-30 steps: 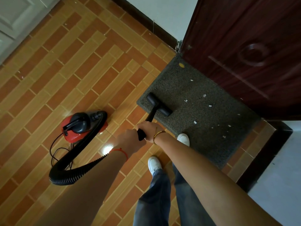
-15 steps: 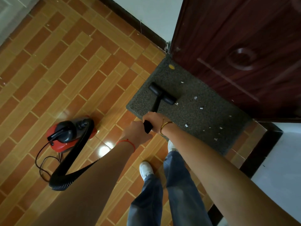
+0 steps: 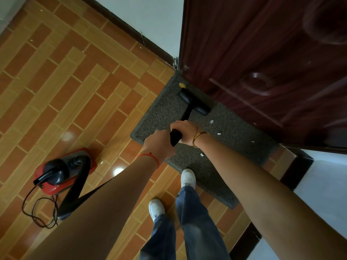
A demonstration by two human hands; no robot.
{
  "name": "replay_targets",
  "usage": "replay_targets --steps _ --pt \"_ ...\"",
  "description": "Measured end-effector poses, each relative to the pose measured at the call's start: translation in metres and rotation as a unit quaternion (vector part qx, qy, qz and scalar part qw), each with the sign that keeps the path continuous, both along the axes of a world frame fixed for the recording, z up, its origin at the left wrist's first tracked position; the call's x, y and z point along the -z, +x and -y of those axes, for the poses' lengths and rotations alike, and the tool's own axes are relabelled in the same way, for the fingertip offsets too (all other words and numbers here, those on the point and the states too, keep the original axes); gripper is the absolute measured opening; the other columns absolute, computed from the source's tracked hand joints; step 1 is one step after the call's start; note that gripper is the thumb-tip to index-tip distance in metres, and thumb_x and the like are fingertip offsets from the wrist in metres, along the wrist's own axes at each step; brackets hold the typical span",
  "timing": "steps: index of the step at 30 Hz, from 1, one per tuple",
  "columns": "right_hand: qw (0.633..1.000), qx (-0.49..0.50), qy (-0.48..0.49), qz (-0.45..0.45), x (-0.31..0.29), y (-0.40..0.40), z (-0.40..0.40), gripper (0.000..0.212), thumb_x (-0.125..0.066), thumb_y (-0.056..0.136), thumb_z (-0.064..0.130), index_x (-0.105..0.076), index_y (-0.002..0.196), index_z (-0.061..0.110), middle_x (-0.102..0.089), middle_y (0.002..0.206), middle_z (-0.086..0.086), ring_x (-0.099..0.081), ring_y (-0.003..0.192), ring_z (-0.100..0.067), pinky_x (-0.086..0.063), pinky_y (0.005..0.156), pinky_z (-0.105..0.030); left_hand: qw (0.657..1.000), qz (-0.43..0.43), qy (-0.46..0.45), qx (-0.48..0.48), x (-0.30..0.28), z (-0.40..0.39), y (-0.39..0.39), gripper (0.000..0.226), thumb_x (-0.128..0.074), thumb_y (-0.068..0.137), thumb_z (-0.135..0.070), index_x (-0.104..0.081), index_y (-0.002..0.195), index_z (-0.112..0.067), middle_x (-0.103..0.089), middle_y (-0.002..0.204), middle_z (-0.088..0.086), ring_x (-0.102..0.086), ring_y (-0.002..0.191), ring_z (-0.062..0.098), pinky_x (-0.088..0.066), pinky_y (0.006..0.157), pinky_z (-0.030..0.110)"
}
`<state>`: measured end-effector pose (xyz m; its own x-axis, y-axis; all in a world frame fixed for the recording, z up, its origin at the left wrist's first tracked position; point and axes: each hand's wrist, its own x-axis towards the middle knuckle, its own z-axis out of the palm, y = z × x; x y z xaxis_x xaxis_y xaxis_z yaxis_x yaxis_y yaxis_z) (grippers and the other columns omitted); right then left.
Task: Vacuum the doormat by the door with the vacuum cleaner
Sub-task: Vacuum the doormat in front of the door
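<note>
The doormat (image 3: 231, 132) is a rough, matt, dark grey looped pile, flecked with small white paper-like scraps (image 3: 211, 121). The nozzle (image 3: 194, 104) at its 12 o'clock edge is smooth black plastic with a soft sheen. The floor (image 3: 75, 94) is glossy tile, bearing bright glints. The door (image 3: 262, 53) looks like polished dark wood. The vacuum (image 3: 62, 171), at 8 o'clock, is shiny red and black plastic; its hose (image 3: 75, 194) is ribbed matt black.

Dim, warped edges (tile glare)
</note>
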<state>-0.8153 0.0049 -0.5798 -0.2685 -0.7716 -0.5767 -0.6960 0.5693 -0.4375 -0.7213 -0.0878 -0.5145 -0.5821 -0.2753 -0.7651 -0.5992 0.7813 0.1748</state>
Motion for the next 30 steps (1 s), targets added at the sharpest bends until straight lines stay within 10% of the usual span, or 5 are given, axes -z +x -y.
replay_targets --steps 15,22,30 --pt "0.999 -0.039 -0.002 -0.008 -0.001 -0.008 -0.003 0.009 -0.056 0.090 0.014 -0.053 0.098 0.016 -0.059 0.102 -0.001 -0.054 0.072 -0.018 -0.028 0.048 -0.021 1.000 -0.006 -0.011 -0.024 -0.005 0.003 0.018 0.011 -0.062 0.079 -0.025 -0.054 0.083 -0.018 -0.054 0.066 -0.003 -0.055 0.056 0.015 -0.039 0.043 0.023" --pt "0.998 -0.052 -0.012 0.023 -0.007 0.032 0.001 0.041 -0.072 0.077 0.048 -0.054 0.098 0.018 -0.060 0.098 0.004 -0.058 0.079 -0.016 -0.050 0.063 -0.032 0.999 -0.011 -0.024 -0.030 -0.017 0.006 0.062 0.007 -0.059 0.082 -0.021 -0.054 0.085 -0.019 -0.055 0.068 -0.002 -0.053 0.053 0.013 -0.035 0.041 0.023" --pt "0.997 -0.032 -0.029 0.060 -0.023 0.105 0.013 0.016 -0.061 0.084 0.021 -0.053 0.095 0.012 -0.062 0.095 -0.006 -0.063 0.082 -0.026 -0.055 0.068 -0.042 0.998 -0.004 -0.041 -0.048 -0.032 0.012 0.128 0.013 -0.062 0.083 -0.025 -0.059 0.092 -0.017 -0.049 0.066 -0.004 -0.045 0.050 0.009 -0.029 0.040 0.021"
